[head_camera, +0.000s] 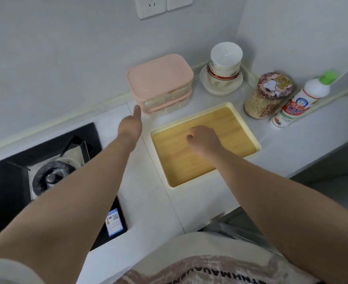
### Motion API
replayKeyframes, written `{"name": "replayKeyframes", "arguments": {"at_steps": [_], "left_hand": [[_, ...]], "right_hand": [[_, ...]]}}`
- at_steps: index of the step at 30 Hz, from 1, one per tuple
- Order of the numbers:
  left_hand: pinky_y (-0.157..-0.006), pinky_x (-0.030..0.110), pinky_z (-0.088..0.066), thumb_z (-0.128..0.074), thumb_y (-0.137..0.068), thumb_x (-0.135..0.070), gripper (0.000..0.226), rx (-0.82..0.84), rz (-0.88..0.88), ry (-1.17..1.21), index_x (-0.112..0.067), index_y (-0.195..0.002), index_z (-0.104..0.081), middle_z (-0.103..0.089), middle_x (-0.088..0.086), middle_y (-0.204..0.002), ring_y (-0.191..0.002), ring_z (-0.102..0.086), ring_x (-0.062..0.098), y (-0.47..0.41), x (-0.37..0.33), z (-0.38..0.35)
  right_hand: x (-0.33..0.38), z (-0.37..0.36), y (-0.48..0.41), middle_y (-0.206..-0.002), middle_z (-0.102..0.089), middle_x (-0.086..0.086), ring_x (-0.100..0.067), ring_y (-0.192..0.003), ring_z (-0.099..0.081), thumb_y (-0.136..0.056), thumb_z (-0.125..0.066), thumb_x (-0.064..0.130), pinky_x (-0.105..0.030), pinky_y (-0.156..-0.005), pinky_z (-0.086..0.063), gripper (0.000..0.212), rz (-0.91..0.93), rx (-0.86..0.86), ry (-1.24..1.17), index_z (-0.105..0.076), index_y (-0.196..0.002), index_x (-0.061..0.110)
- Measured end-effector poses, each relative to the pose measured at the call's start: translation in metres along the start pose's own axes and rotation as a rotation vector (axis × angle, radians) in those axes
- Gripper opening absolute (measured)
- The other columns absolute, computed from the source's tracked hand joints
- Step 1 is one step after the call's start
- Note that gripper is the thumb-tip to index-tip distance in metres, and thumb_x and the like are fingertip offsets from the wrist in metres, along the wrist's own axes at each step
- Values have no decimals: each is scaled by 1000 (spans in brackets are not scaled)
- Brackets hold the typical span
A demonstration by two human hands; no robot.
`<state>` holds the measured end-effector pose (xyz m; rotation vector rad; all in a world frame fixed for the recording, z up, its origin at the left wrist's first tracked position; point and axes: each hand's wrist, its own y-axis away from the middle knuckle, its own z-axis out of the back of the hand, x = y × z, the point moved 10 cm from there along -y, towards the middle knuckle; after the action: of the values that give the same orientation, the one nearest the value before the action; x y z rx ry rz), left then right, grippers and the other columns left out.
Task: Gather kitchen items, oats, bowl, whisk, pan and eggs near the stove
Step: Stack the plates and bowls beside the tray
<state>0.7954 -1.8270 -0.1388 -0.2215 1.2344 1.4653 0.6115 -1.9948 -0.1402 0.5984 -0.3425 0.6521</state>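
- Our left hand [131, 124] reaches to the near left corner of the pink boxes [160, 83], by the back edge of the bench [154, 201]. Its thumb sticks out. The other fingers are hidden, so we cannot tell if they are bent or straight.
- Our right hand [203, 138] is over the tray [189, 165] in the middle of the bench. Its fingers are loosely bent and it holds nothing.
- The oats jar [267, 99] stands near the back edge, toward the right end. It is well apart from the stove [50, 175] at the left end.
- The bowls [226, 56] are stacked by the back edge, between the boxes and the jar.
- We see no whisk, pan or eggs.
- We think the boxes come first. Hold the bottom box with both hands, so the top one does not slide off.
- For the jar, wrap a hand round its middle and keep it straight.
- The jar is tall. Its long way runs up and down, with the lid on top. The bowls face up.
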Motion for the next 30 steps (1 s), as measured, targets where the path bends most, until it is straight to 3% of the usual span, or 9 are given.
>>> {"name": "replayKeyframes", "arguments": {"at_steps": [1,4,7,9,13,17,22,25,30], "left_hand": [[-95,33,-48,-37,-94,-70,68,39,25,90,-8,-108,-60,-59,3,-106,-95,-59,20,-8,-4,-5],[-107,33,-45,-47,-86,-76,82,140,67,249,-17,-142,-45,-49,0,-129,-112,-54,20,-25,-13,-17],[-105,31,-46,-57,-82,-74,71,184,66,306,-24,-132,-54,-54,-3,-133,-105,-55,18,-42,-21,-31],[-100,29,-47,-62,-77,-70,66,154,88,331,-28,-127,-58,-60,-5,-129,-91,-54,15,-50,-21,-36],[-99,30,-49,-66,-69,-69,63,140,84,324,-27,-115,-62,-64,-5,-116,-82,-55,15,-59,-24,-46],[-98,28,-48,-63,-76,-66,65,169,65,339,-23,-125,-59,-60,-3,-123,-80,-49,14,-58,-38,-69],[-85,28,-46,-55,-81,-65,59,167,85,292,-24,-123,-55,-57,-10,-99,-96,-57,18,-51,-50,-88],[-102,34,-43,-54,-77,-71,71,185,95,288,-25,-132,-55,-59,-8,-114,-111,-56,24,-40,-51,-88],[-113,47,-34,-42,-70,-89,105,175,88,340,-15,-145,-44,-51,5,-142,-131,-48,28,-34,-35,-75]], "right_hand": [[6,-3,-6,-140,-56,-6,-25,-111,-62,-99,-42,25,-27,-80,-50,45,10,10,-45,-53,-141,12],[17,-9,-17,-152,-44,0,-17,-112,-61,-102,-40,26,-22,-74,-48,48,36,29,-107,-45,-147,14],[14,-12,-18,-149,-48,-3,-11,-82,-60,-103,-41,28,-18,-51,-39,48,28,17,-133,-43,-149,15],[6,-12,-17,-146,-51,-5,-8,-69,-56,-103,-41,29,-19,-48,-38,48,-3,7,-144,-43,-149,17],[-12,-7,-16,-140,-56,-4,-7,-63,-59,-102,-42,28,-20,-49,-44,48,-79,-25,-191,-44,-148,17],[-14,0,-17,-138,-59,-6,-11,-74,-62,-102,-42,27,-21,-60,-47,47,-105,-39,-189,-45,-148,16],[-11,11,-12,-145,-53,-4,-18,-103,-66,-103,-41,26,-23,-82,-49,46,-105,-50,-160,-45,-147,14],[-14,12,-9,-140,-58,-4,-13,-80,-65,-102,-41,25,-21,-71,-47,47,-137,-47,-209,-45,-148,14],[-4,20,0,-135,-60,1,-10,-70,-60,-101,-42,25,-22,-66,-47,43,-155,-61,-344,-51,-142,18]]}}
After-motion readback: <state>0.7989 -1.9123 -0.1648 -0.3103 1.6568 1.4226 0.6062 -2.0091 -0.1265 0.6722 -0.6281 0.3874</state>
